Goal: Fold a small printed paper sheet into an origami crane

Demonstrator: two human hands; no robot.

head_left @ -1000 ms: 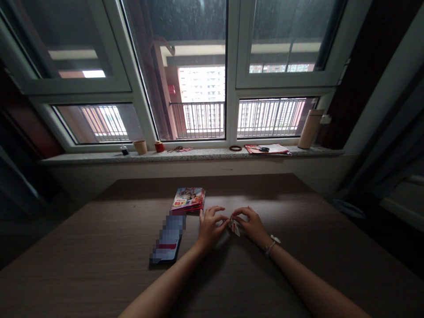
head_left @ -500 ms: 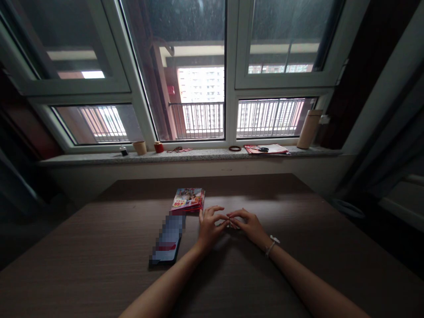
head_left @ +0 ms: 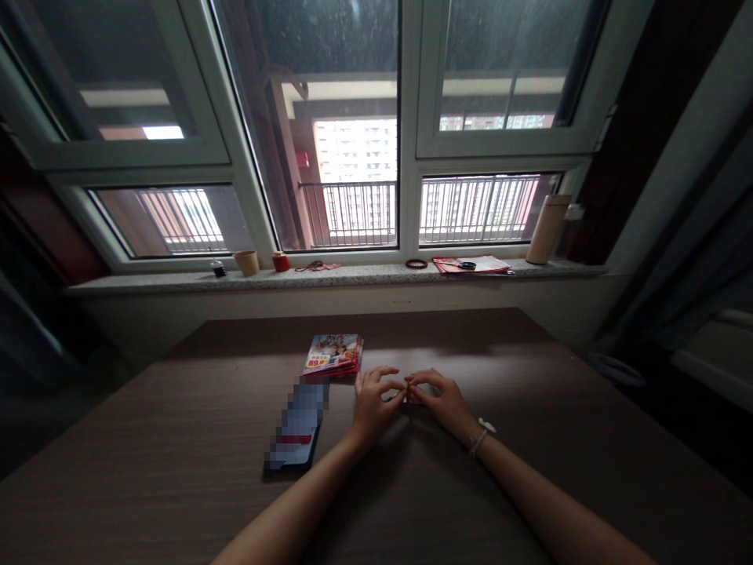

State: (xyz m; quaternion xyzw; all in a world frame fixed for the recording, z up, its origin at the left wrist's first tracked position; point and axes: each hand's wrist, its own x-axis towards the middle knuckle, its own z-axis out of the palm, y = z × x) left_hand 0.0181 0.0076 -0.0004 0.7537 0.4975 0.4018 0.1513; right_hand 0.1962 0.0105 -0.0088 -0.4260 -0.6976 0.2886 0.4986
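Here my two forearms come in from the near edge of the dark wood-grain table (head_left: 176, 471) and meet at its middle. My left hand (head_left: 372, 406) rests its heel on the wood, thumb and forefinger pinched together at the tips while the other fingers curl loosely above. My right hand (head_left: 442, 400), a pale bracelet (head_left: 479, 436) on its wrist, lies just beside it with its fingers bent down and its fingertips touching those of the left. Between the two sets of fingertips both hands nip a small pale scrap (head_left: 410, 397). It sits low against the table and is so covered by my fingers that I cannot tell its shape. Close to the left of my left hand lies a dark phone (head_left: 297, 430), flat, its long side running away from me. Just beyond it, and a little past my hands, is a thin stack of red leaflets (head_left: 333, 355) with a colourful cover on top. Farther off, the stone windowsill (head_left: 365, 276) carries a small dark bottle (head_left: 219, 269), a brown cup (head_left: 247, 261) and a red pot (head_left: 281, 261) toward the left, a dark ring (head_left: 416, 264) near the middle, then some red papers (head_left: 474, 266) and a tall tan flask (head_left: 547, 229) at the right. Behind them stands the white-framed window (head_left: 407, 141), with railings and pale buildings outside.
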